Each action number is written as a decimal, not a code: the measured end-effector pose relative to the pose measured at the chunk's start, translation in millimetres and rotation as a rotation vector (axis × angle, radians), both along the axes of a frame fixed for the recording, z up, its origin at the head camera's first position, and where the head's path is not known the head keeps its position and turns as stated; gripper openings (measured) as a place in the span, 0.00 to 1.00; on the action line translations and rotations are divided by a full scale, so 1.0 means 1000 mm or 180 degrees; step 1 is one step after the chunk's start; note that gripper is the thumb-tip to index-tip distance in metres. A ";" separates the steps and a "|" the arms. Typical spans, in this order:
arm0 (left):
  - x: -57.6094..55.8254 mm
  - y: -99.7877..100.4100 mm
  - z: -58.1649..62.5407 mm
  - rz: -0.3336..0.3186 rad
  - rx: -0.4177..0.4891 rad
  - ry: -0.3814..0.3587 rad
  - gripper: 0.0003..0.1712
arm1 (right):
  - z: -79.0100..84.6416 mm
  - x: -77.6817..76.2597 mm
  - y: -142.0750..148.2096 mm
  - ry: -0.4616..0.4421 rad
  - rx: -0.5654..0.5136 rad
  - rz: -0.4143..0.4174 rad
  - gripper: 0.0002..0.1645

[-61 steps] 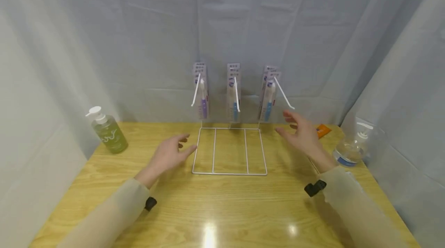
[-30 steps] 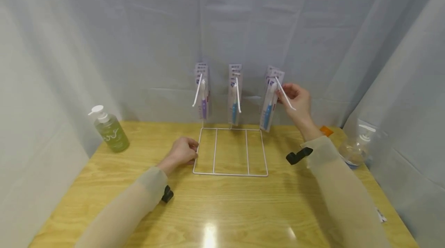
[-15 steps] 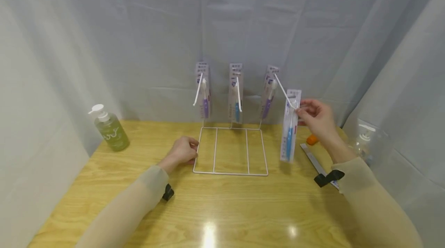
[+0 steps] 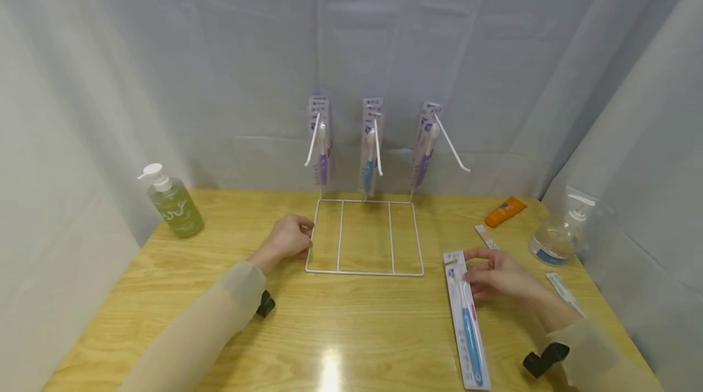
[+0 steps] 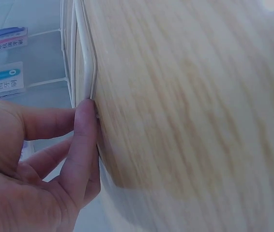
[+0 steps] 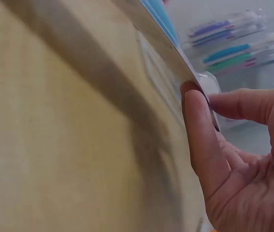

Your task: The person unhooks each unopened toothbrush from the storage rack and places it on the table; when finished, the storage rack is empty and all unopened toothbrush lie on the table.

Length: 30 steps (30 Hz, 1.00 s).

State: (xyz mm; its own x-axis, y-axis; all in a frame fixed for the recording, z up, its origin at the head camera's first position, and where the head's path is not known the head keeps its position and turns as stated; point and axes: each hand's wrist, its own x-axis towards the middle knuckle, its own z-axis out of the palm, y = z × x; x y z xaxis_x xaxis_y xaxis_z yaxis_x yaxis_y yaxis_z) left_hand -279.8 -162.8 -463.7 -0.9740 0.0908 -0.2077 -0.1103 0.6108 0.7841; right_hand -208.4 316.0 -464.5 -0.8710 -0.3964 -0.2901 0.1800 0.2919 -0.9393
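Observation:
My right hand (image 4: 505,279) pinches the upper part of a packaged blue toothbrush (image 4: 469,334) between thumb and fingers, above the table's right side. In the right wrist view the pack is seen nearly edge-on. My left hand (image 4: 287,238) grips the left base wire of a white wire display rack (image 4: 364,273); the left wrist view shows thumb and fingers (image 5: 81,140) meeting on it. Toothbrush packs hang on the rack's three hooks: purple in front on the left (image 4: 323,163), blue in the middle (image 4: 368,169), purple on the right (image 4: 423,163).
A green pump bottle (image 4: 177,206) stands at the left. On the right are an orange tube (image 4: 505,212), a clear pump bottle (image 4: 557,239) and two flat narrow packs, one (image 4: 486,236) partly behind my right hand. A grey curtain (image 4: 247,74) hangs behind the table.
My right hand has taken the front blue toothbrush pack off the right hook and brought it down and nearer, exposing a purple one. My left hand has moved right and gripped the rack.

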 end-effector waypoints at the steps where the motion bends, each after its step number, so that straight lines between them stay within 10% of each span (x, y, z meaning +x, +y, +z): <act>1: 0.000 0.000 0.000 0.0004 0.0006 -0.0007 0.35 | -0.004 0.003 0.000 -0.0071 -0.0013 0.0040 0.39; 21: -0.002 0.003 0.002 0.0094 -0.0213 0.0008 0.36 | -0.014 0.019 -0.019 -0.0162 0.0636 -0.0115 0.32; 30: 0.001 0.007 -0.001 0.0134 -0.0328 0.0098 0.34 | 0.004 0.015 -0.025 0.0516 0.1348 0.0008 0.18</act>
State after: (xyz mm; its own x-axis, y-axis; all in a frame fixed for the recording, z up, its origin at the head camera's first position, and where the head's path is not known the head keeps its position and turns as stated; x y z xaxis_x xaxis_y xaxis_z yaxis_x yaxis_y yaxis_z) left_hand -278.9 -155.4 -464.7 -0.9825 0.0292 -0.1839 -0.1145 0.6837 0.7207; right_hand -193.1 291.4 -460.4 -0.9178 -0.2743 -0.2872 0.0393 0.6569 -0.7530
